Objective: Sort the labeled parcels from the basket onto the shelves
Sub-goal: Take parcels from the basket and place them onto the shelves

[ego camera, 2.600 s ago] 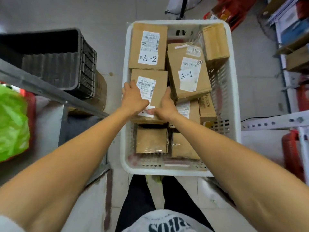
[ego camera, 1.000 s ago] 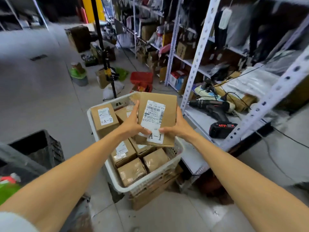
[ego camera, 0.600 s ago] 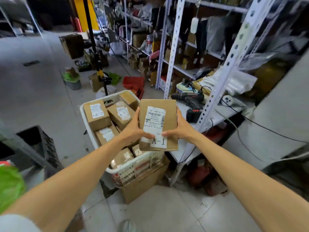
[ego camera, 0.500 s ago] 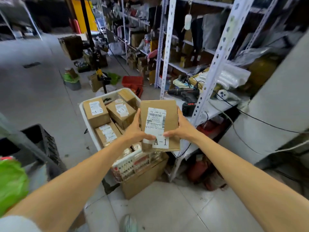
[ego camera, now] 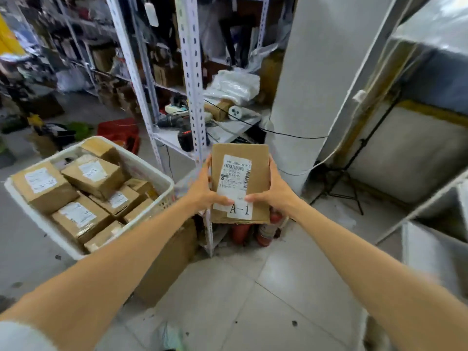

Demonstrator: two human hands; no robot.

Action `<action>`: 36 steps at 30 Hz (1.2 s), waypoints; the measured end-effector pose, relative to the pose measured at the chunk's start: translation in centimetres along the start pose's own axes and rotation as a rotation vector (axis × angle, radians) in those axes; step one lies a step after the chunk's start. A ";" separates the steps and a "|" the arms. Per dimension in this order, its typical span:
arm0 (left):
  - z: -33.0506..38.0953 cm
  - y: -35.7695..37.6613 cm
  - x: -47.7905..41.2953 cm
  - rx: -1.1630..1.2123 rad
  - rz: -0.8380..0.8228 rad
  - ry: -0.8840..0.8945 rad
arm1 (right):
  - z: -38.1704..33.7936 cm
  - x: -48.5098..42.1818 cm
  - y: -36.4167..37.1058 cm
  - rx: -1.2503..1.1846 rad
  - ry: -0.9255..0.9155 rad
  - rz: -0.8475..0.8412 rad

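A brown cardboard parcel [ego camera: 240, 158] with a white barcode label marked A-1 is held upright in the air in front of me. My left hand [ego camera: 202, 188] grips its left edge and my right hand [ego camera: 276, 190] grips its right edge, both thumbs on the label. To the left stands the white plastic basket [ego camera: 152, 165] holding several more labelled cardboard parcels [ego camera: 93, 174]. A white metal shelf unit [ego camera: 430, 249] with bare compartments shows at the right edge.
A slotted white rack [ego camera: 190, 72] behind the parcel carries a drill, cables and plastic bags. A broad grey pillar [ego camera: 311, 79] rises to the right of it. A cardboard box [ego camera: 167, 262] sits under the basket. Red canisters [ego camera: 240, 234] lie on the tiled floor.
I lifted the A-1 parcel out of the basket with both hands and my view swung to the right; the basket now lies at the left and the pillar and white shelves have come into sight.
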State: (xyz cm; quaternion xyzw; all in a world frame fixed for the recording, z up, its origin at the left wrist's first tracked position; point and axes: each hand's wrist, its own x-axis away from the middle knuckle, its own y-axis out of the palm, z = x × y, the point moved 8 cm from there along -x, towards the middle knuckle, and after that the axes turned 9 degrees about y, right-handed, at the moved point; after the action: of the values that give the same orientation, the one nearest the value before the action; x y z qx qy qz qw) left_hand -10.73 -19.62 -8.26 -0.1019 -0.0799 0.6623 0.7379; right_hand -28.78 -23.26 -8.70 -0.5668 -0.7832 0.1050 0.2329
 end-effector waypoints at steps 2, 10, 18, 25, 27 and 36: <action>1.6 4.4 -1.7 0.029 -0.102 0.049 | 2.1 1.6 -4.3 -0.026 0.044 0.084; 8.6 23.4 -6.8 0.012 -0.530 0.172 | 10.7 12.2 -19.6 -0.201 0.220 0.459; 14.8 42.5 -2.5 0.110 -1.050 0.265 | 17.1 29.1 -26.9 -0.320 0.409 0.896; 16.3 52.8 8.1 0.043 -1.424 0.326 | 21.6 43.4 -23.6 -0.431 0.607 1.271; 16.2 54.6 11.9 0.035 -1.537 0.329 | 22.5 47.1 -21.1 -0.487 0.650 1.372; 14.1 57.7 31.1 -0.120 -1.987 0.450 | 23.4 62.3 -5.5 -0.705 0.903 1.842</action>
State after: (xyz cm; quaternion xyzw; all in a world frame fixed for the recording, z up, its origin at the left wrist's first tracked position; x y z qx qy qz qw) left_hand -66.33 17.83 -9.97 -0.1484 -0.0206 -0.2894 0.9454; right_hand -60.24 35.62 -11.35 -0.9585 0.1150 -0.2098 0.1553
